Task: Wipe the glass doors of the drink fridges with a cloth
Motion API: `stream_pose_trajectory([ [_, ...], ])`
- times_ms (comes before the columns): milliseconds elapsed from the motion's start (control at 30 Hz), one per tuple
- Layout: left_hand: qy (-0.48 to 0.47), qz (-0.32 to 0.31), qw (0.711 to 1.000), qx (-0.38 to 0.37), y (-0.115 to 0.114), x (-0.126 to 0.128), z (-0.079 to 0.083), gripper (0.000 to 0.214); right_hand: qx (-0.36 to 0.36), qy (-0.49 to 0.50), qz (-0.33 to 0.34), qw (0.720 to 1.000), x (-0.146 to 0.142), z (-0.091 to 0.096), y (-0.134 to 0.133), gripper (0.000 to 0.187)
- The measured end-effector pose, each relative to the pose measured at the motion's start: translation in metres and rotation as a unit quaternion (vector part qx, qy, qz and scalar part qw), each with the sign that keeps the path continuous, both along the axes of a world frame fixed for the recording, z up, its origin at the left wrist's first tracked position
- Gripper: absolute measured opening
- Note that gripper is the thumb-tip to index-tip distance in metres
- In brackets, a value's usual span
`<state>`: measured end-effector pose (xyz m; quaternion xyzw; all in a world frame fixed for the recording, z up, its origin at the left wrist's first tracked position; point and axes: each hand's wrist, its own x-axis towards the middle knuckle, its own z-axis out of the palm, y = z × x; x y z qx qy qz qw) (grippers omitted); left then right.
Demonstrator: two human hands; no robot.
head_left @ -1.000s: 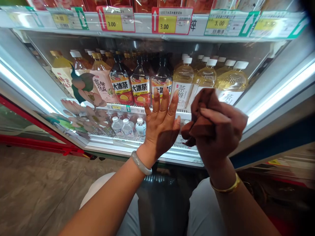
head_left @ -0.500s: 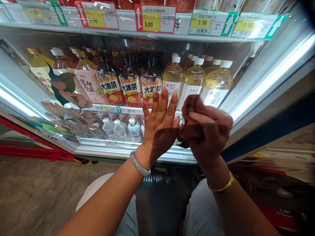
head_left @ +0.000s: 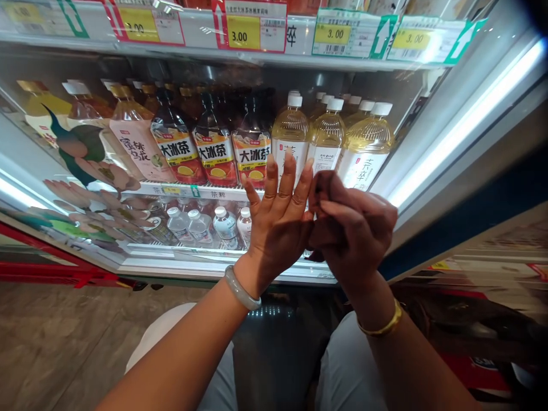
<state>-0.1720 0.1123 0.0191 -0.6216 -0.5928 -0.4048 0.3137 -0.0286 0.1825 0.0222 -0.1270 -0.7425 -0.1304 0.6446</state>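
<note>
My left hand [head_left: 280,220] is raised with its fingers spread, palm toward the glass door of a drinks cooler; whether it touches the glass I cannot tell. A pale bangle [head_left: 242,288] circles that wrist. Close beside it on the right, my right hand [head_left: 363,228] is closed round a bunched brown cloth [head_left: 327,231], partly in shadow. The cloth lies near my left thumb. A gold bracelet [head_left: 385,322] is on the right wrist. Behind the glass stand dark iced tea bottles [head_left: 254,148] and pale yellow tea bottles [head_left: 327,128] with white caps.
Price tags [head_left: 257,28] line the shelf edge above. Small water bottles [head_left: 225,225] stand on the bottom shelf. A flower decal [head_left: 94,165] covers the door's left part. The door frame [head_left: 466,131] runs along the right. My knees [head_left: 351,365] are below, over a tiled floor [head_left: 55,337].
The cooler has shifted left in view as my head turned slightly right. My right hand and the cloth have come a little closer to my left hand, which stays spread.
</note>
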Motion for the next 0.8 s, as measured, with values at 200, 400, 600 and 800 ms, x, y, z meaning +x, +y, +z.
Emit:
stream_pose_trajectory([
  [200,0.0,0.01,1.0,0.004,0.004,0.007,0.0,0.078,0.03,0.021,0.01,0.999,0.017,0.012,0.016,0.03],
  [400,0.02,0.01,0.999,0.03,0.007,0.006,-0.002,0.077,-0.018,0.055,-0.021,0.998,0.018,0.009,0.014,0.028],
  [600,0.027,0.003,0.999,0.042,0.008,0.007,-0.002,0.071,0.008,-0.009,0.029,1.0,0.004,0.003,0.006,0.026],
  [800,0.016,-0.003,1.0,0.021,0.005,0.008,-0.001,0.076,-0.015,0.083,-0.037,0.996,0.032,0.013,0.023,0.03],
])
